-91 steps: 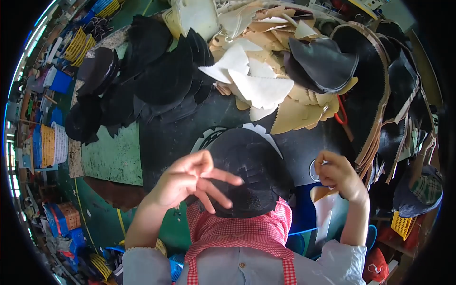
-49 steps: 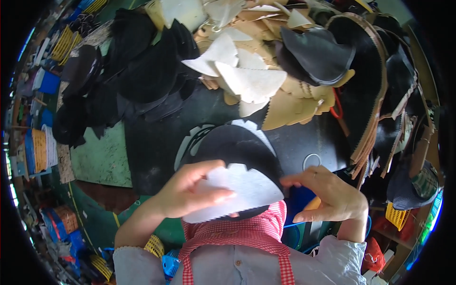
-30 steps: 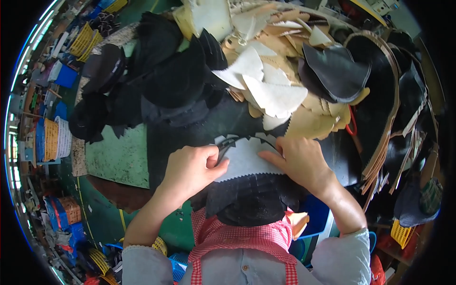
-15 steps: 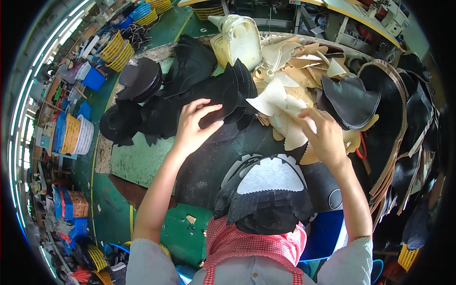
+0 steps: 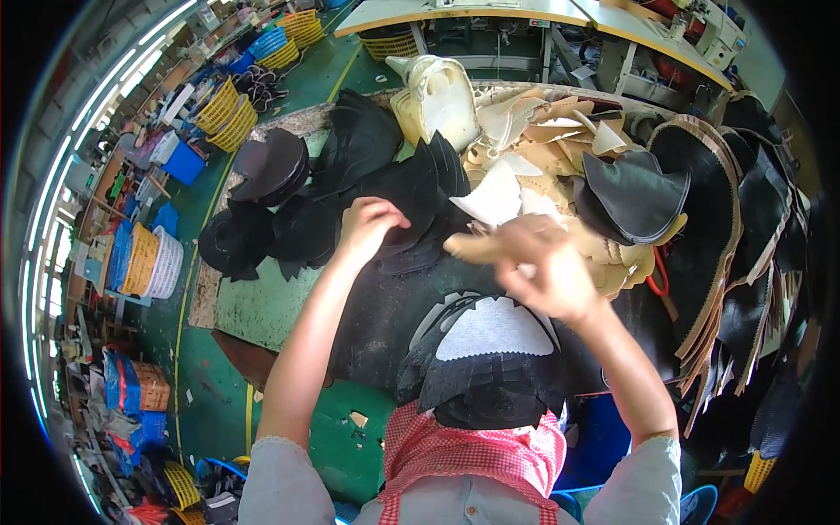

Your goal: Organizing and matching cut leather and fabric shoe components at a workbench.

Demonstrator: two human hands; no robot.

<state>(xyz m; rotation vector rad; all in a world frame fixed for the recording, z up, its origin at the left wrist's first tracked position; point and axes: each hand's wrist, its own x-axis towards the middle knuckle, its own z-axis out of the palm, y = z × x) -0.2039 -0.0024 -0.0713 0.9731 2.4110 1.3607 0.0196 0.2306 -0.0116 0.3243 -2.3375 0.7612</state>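
My left hand (image 5: 371, 229) is over the stack of black cut shoe-upper pieces (image 5: 411, 188), fingers bent and drawn together; whether a piece is between them is hidden. My right hand (image 5: 549, 269) is in front of the heap of cream and tan toothed-edge pieces (image 5: 604, 249), its fingers smeared by motion. A tan blur reaches left from it, and I cannot tell a finger from a piece. White pieces (image 5: 492, 194) lie just beyond that hand. Close to my body rests a bundle of black pieces (image 5: 490, 385) with a white-grey backed piece (image 5: 497, 329) on top.
A cream shoe last (image 5: 442, 101) stands at the table's back. Red-handled scissors (image 5: 659, 273) lie at right, beside long stacked black sheets (image 5: 709, 219). More black pieces (image 5: 271, 166) lie left. Beyond the table is a white workbench (image 5: 472, 12); yellow baskets (image 5: 229, 118) stand on the green floor.
My right hand has moved left from the pale pieces toward the middle. The fingers of my left hand have drawn together from a wide curve. The whole view has shifted slightly.
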